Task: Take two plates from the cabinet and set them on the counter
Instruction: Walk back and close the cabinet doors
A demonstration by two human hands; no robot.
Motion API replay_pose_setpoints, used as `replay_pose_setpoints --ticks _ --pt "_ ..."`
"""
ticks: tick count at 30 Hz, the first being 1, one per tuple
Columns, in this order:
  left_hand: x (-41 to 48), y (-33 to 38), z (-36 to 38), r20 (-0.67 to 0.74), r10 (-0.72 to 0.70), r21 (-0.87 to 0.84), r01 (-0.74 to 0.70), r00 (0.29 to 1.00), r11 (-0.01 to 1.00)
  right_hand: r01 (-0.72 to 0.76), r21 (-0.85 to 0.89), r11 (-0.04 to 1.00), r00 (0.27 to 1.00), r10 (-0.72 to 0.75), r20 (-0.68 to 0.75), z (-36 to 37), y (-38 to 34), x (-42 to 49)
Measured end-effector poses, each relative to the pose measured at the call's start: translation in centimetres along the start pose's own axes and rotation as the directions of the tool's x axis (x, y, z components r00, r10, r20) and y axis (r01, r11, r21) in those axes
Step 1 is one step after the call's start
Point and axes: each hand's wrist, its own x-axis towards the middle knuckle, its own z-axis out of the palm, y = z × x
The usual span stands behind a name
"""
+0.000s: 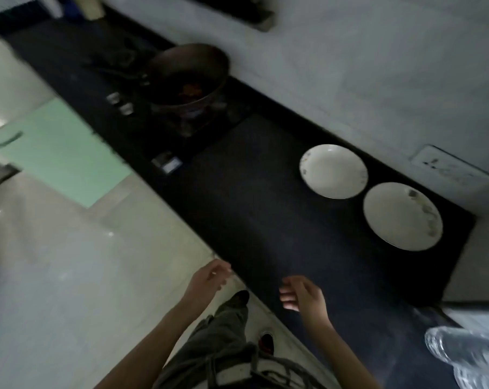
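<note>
Head view is showing two white plates lying flat on the dark counter (251,214), near the wall. The far plate (333,171) and the near plate (402,216) are sitting just beside each other, almost touching at the rims, and well apart from both hands. The left hand (206,280) is hanging over the floor at the counter edge, its fingers (223,272) loosely curled and holding nothing. The right hand (303,294) is hovering low over the counter, fingers (286,300) half open – also empty. Further along, a dark wok (188,74) is resting on the stove.

Judging from this, the task is looking finished, since both plates are already standing on the counter. They are appearing stiff, smooth and breakable – probably ceramic, so a little heavy and slippery. If one needs moving, the rim is the place to take it, thumb on top and fingers underneath
</note>
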Motion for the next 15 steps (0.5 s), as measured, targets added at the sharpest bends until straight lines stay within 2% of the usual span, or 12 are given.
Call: replay_pose_setpoints --ticks 4,7,11,15 --pt "-7.9 -9.7 -2.3 -0.214 -0.217 -0.093 0.201 0.952 0.975 -0.117 -0.163 0.98 0.977 0.143 0.158 3.0 4.0 -1.7" --pt "-13.8 -15.0 -3.5 -0.346 -0.363 -0.261 0.284 0.865 0.923 -0.058 -0.341 0.938 0.951 0.156 0.268 6.6 5.0 -2.5" --pt "-20.6 -20.9 -4.4 -0.46 -0.516 -0.472 0.293 0.723 0.832 0.076 -0.504 0.86 0.907 0.15 0.394 12.9 5.1 -2.9" --pt "-26.0 -25.6 -5.4 -0.521 -0.658 -0.678 0.205 0.544 0.706 0.205 -0.563 0.801 0.841 0.151 0.52 20.7 5.1 -3.7"
